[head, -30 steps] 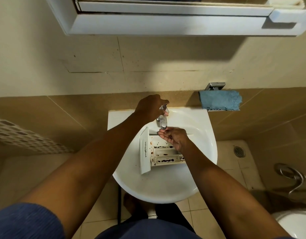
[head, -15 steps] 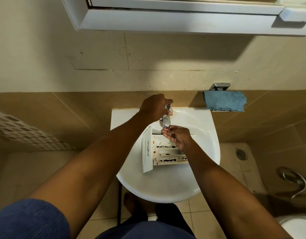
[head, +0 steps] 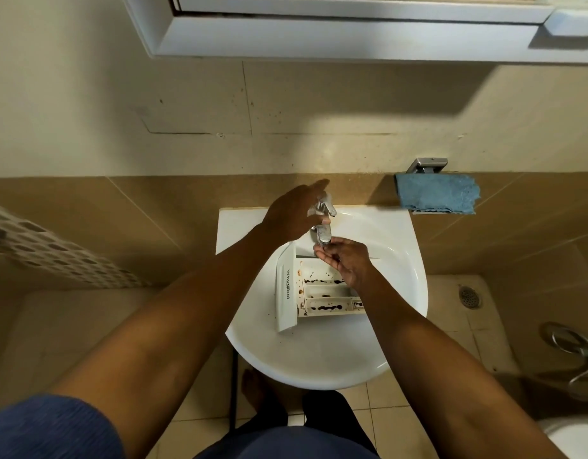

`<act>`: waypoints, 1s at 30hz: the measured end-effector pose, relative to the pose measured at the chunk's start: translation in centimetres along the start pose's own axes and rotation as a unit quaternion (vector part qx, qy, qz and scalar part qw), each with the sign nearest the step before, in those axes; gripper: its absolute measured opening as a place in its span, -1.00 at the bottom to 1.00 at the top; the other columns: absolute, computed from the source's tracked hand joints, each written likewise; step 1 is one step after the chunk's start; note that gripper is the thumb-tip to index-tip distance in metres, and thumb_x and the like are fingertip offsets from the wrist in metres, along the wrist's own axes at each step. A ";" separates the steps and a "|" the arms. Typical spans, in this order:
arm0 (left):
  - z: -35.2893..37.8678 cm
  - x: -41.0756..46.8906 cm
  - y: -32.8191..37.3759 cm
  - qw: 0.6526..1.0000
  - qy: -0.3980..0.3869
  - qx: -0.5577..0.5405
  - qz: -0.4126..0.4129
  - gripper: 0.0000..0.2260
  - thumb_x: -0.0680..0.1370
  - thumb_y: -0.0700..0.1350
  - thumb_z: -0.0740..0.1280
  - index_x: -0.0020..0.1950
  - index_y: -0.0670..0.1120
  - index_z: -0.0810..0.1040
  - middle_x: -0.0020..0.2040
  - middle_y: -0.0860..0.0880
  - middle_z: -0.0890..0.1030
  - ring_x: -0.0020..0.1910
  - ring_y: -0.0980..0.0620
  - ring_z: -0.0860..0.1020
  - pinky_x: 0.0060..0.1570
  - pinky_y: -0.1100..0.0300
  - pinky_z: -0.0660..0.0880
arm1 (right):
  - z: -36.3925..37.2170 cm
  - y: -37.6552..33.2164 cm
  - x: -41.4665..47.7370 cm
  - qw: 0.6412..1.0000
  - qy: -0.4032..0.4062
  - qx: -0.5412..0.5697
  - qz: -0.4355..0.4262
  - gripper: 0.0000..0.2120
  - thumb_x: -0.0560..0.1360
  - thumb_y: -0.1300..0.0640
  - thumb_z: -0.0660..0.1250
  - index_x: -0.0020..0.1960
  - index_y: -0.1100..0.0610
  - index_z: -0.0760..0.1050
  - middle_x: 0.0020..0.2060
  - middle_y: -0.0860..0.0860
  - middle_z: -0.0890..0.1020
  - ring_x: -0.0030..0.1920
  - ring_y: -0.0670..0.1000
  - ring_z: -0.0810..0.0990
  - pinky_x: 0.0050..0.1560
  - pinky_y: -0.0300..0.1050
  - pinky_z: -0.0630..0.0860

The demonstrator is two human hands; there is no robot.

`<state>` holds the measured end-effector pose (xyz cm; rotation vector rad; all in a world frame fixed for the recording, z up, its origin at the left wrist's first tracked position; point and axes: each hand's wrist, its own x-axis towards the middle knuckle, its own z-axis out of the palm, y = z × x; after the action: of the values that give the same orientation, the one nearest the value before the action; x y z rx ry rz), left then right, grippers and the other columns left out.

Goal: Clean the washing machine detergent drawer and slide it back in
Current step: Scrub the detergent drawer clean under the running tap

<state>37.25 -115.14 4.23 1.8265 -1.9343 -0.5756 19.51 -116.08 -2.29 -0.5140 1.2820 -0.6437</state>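
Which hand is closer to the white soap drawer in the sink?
The right hand. It is cupped under the tap, over the back end of the drawer. The left hand is farther back, at the tap's lever, beyond the drawer.

**White sink w/ a drawer in it, tile floor below**

The sink (head: 319,359) is round at the front & flat at the back, right up vs. the wall. The drawer (head: 322,294) lies in the bowl, nearer the back. Its white front is on the left side & stands a bit tilted, and there are dark spots in its long boxes. The tap (head: 324,226) stands on the back edge, approx. in the middle. Just right of the sink, a small wall tray (head: 441,212) holds a blue cloth (head: 436,193). The floor (head: 385,422) has pale tiles. A bare foot (head: 252,389) stands under the sink's front edge, a round drain (head: 469,297) sits to the right, and a bit of white toilet (head: 570,435) shows in the bottom right corner.
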 end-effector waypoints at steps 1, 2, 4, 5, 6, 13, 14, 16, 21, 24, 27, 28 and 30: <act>0.5 -1.1 -0.3 0.997 0.028 -0.057 -0.037 -0.32 0.57 0.08 0.46 0.62 0.00 0.28 0.24 -0.09 0.59 0.16 -0.03 0.57 0.07 0.19 0.45 | 0.0 0.0 -0.1 1.000 -0.001 -0.002 -0.004 -0.75 0.48 0.58 0.34 0.12 0.42 0.58 0.00 0.33 0.71 0.01 0.25 0.74 0.09 0.06 0.69; 1.2 -2.3 -0.7 0.987 0.067 -0.111 -0.091 -0.36 0.57 0.12 0.44 0.60 0.01 0.31 0.21 -0.06 0.60 0.12 0.02 0.57 0.07 0.19 0.48 | -0.1 -0.1 -0.1 1.000 -0.002 -0.003 -0.008 -0.76 0.47 0.58 0.35 0.10 0.41 0.59 0.00 0.33 0.71 0.01 0.25 0.74 0.10 0.05 0.68; 3.2 -5.4 -1.8 0.954 0.131 -0.167 -0.213 -0.51 0.60 0.16 0.38 0.49 0.02 0.46 0.09 0.01 0.64 0.00 0.09 0.60 0.03 0.17 0.53 | 0.1 0.0 -0.3 1.000 -0.003 -0.009 -0.011 -0.76 0.46 0.57 0.36 0.08 0.40 0.60 -0.01 0.33 0.71 0.02 0.26 0.74 0.10 0.04 0.69; 4.2 -6.9 -2.5 0.935 0.140 -0.187 -0.268 -0.61 0.61 0.13 0.38 0.39 0.01 0.53 0.06 0.01 0.67 -0.04 0.07 0.63 0.04 0.12 0.58 | 0.2 0.0 -0.3 1.000 -0.003 -0.014 -0.011 -0.76 0.46 0.57 0.37 0.09 0.41 0.60 -0.01 0.33 0.71 0.01 0.26 0.74 0.08 0.04 0.69; 5.1 -8.3 -3.2 0.912 0.132 -0.222 -0.318 -0.71 0.62 0.08 0.39 0.28 -0.01 0.59 0.03 -0.02 0.69 -0.07 0.02 0.66 0.01 0.01 0.65 | 0.3 0.0 -0.2 1.000 -0.001 -0.017 -0.010 -0.75 0.45 0.57 0.39 0.10 0.42 0.60 -0.02 0.34 0.71 0.00 0.26 0.74 0.06 0.03 0.70; 7.4 -12.4 -2.0 0.860 0.023 -0.324 -0.394 -0.66 0.48 0.10 0.55 0.15 -0.02 0.58 -0.11 -0.04 0.69 -0.13 -0.01 0.70 -0.25 0.06 0.69 | 0.8 0.3 -0.2 1.000 -0.006 -0.020 -0.015 -0.76 0.43 0.56 0.41 0.08 0.41 0.61 -0.02 0.33 0.71 0.00 0.24 0.75 0.15 0.07 0.67; 7.6 -12.5 -1.7 0.864 0.025 -0.315 -0.391 -0.63 0.46 0.10 0.56 0.16 -0.01 0.57 -0.17 -0.01 0.69 -0.18 0.02 0.69 -0.17 0.01 0.70 | 0.8 0.3 -0.2 1.000 0.002 -0.010 -0.018 -0.76 0.43 0.57 0.40 0.07 0.41 0.62 -0.05 0.32 0.72 0.01 0.25 0.74 0.16 0.07 0.66; 7.9 -12.7 -1.5 0.868 0.026 -0.301 -0.395 -0.57 0.43 0.08 0.59 0.21 -0.01 0.57 -0.23 0.04 0.67 -0.23 0.07 0.67 -0.07 -0.03 0.69 | 0.7 0.2 -0.3 0.999 0.030 0.007 -0.025 -0.78 0.42 0.57 0.40 0.00 0.37 0.64 -0.10 0.31 0.72 0.02 0.28 0.73 0.17 0.07 0.65; 8.1 -12.8 -1.1 0.857 -0.015 -0.311 -0.411 -0.42 0.42 -0.04 0.59 0.40 -0.01 0.49 0.05 -0.08 0.66 -0.21 0.03 0.65 -0.35 0.06 0.68 | 0.5 0.6 -0.6 0.999 0.029 0.030 -0.032 -0.80 0.43 0.57 0.40 0.01 0.41 0.62 -0.07 0.34 0.71 -0.01 0.28 0.74 0.13 0.07 0.67; 8.3 -12.8 -1.3 0.855 -0.030 -0.318 -0.408 -0.31 0.43 -0.07 0.56 0.53 -0.03 0.42 0.27 -0.14 0.59 -0.08 -0.01 0.65 -0.41 0.11 0.64 | 0.6 0.8 -0.8 0.998 0.038 -0.033 -0.044 -0.79 0.44 0.55 0.40 0.06 0.44 0.63 -0.11 0.31 0.73 -0.16 0.17 0.76 -0.11 -0.06 0.71; 8.1 -12.6 -1.5 0.848 -0.044 -0.336 -0.407 -0.27 0.41 -0.07 0.57 0.55 -0.01 0.41 0.21 -0.14 0.63 -0.04 -0.06 0.67 -0.39 0.09 0.65 | 0.8 2.2 -1.9 0.992 -0.029 -0.108 -0.060 -0.78 0.45 0.58 0.35 0.05 0.43 0.64 -0.09 0.31 0.71 -0.18 0.14 0.74 -0.19 -0.11 0.70; 8.1 -12.5 -1.6 0.846 -0.048 -0.340 -0.408 -0.28 0.41 -0.08 0.57 0.55 -0.01 0.42 0.16 -0.14 0.65 -0.04 -0.08 0.68 -0.39 0.07 0.65 | 0.9 3.1 -2.2 0.984 -0.064 -0.143 -0.078 -0.75 0.46 0.58 0.34 0.04 0.37 0.65 -0.07 0.30 0.72 -0.12 0.17 0.74 -0.08 -0.06 0.71; 8.0 -12.5 -1.9 0.840 -0.055 -0.348 -0.412 -0.27 0.40 -0.08 0.58 0.55 -0.01 0.42 0.11 -0.15 0.67 -0.04 -0.09 0.68 -0.39 0.06 0.65 | 0.7 4.6 -2.9 0.961 -0.110 -0.230 -0.111 -0.69 0.47 0.56 0.32 0.06 0.26 0.68 -0.04 0.23 0.74 -0.03 0.14 0.73 0.07 -0.01 0.69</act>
<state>34.99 -102.68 -3.63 2.0217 -0.6794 -1.4423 20.40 -110.80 -3.22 -1.0961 1.1700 -0.4539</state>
